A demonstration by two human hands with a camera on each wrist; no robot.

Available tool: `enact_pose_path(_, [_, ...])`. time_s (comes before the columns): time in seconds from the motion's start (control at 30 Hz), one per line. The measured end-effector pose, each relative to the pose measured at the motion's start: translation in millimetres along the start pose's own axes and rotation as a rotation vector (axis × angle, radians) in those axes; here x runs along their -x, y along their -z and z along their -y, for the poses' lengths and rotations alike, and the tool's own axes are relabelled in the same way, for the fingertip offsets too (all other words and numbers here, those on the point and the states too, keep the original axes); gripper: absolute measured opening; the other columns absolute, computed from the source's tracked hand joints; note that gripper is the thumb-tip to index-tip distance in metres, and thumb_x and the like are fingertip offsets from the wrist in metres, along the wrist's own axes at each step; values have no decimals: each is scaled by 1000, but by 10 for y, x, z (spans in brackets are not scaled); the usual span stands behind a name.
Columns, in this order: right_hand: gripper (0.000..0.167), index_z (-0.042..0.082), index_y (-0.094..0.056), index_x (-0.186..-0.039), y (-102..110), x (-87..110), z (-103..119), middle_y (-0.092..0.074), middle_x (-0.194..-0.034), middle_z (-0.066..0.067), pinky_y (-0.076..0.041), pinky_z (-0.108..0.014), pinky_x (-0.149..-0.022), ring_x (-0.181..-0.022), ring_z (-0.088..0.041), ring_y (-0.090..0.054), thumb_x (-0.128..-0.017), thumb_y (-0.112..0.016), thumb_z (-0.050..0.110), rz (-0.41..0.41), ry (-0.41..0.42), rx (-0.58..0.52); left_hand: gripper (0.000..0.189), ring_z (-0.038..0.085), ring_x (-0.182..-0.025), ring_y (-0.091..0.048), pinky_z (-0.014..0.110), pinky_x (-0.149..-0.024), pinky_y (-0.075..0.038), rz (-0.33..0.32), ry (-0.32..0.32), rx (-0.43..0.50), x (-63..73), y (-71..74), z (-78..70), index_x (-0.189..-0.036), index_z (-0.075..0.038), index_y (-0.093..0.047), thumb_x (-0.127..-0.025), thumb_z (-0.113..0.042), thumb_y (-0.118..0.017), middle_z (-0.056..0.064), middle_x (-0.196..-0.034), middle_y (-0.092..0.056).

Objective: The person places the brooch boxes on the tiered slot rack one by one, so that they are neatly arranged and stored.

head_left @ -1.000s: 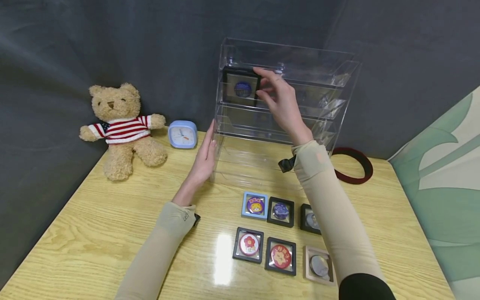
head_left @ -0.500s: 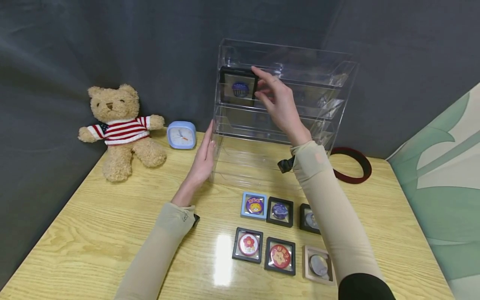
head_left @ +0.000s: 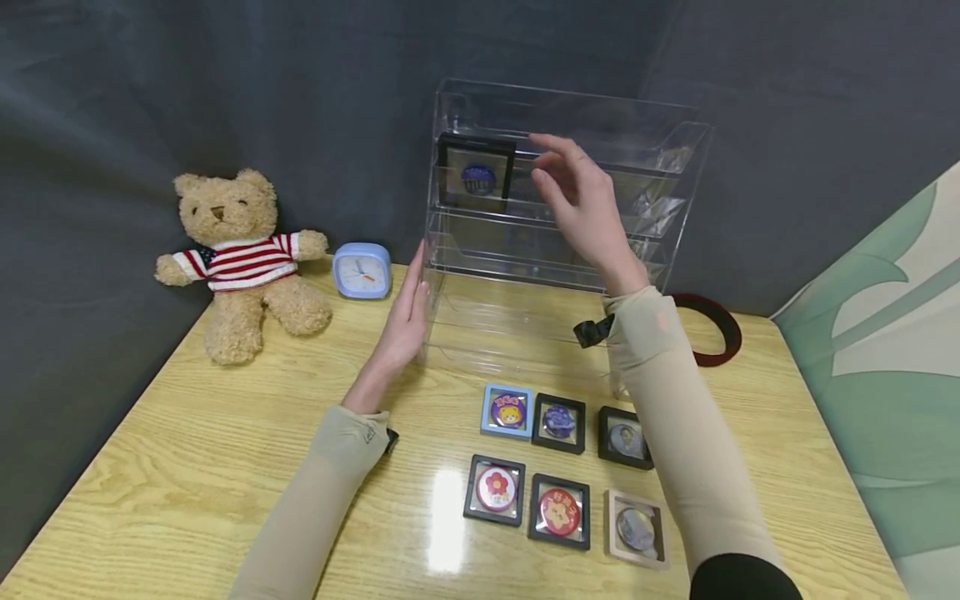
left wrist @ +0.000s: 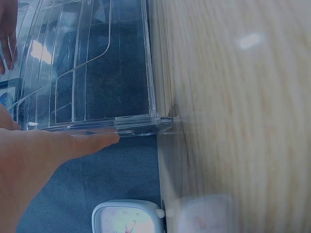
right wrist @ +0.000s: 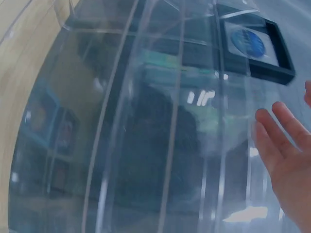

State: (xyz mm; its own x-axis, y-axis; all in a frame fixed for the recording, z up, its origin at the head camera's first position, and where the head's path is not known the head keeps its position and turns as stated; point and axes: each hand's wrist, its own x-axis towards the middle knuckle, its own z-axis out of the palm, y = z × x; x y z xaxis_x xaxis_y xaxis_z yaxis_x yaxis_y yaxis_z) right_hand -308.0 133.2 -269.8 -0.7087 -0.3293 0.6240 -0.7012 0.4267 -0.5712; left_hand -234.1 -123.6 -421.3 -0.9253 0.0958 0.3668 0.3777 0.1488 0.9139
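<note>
A clear acrylic display rack with stepped tiers stands at the back of the table. In its upper left part stands a black square frame with a round blue badge inside, upright behind a clear lip. My right hand hovers just right of that frame, fingers loosely bent and holding nothing; the right wrist view also shows a gap between fingertips and frame. My left hand rests with straight fingers flat along the rack's left side, and the left wrist view shows it against the clear side panel.
Several framed badges lie in two rows before the rack, among them a blue frame, a black one and a beige one. A teddy bear and a blue clock sit left. A dark red ring-shaped band lies right.
My right hand has let go of the black frame and moved a little to the right. The frame stays standing in the rack. My left hand keeps its place at the rack's side.
</note>
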Motion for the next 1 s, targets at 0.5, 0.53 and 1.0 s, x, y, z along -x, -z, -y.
enact_pose_path(0.5, [44, 10, -59, -152, 703, 668, 148, -60, -149, -7, -48, -45, -114, -135, -28, -57, -110, -65, 23, 29, -96, 68, 59, 22, -163, -11, 35, -131, -13, 2, -6, 1, 0, -13, 2, -174, -14, -9, -118, -10, -27, 7, -179, -9])
enact_pose_path(0.53, [45, 10, -59, -152, 735, 722, 144, -60, -149, -7, -48, -43, -114, -135, -29, -57, -109, -65, 23, 28, -94, 82, 59, 22, -163, -11, 35, -131, -12, 2, -6, 2, 3, -7, 7, -174, -14, -9, -118, -10, -27, 7, -179, -9])
enact_pose_path(1.0, [51, 15, -50, -159, 1221, 1513, -15, -58, -150, 2, -44, -16, -103, -130, -3, -56, -110, -60, 13, -12, -210, 45, 59, 21, -163, -10, 33, -131, -11, 4, -28, 14, -7, -8, 20, -174, -11, -8, -118, -9, -27, 9, -179, -9])
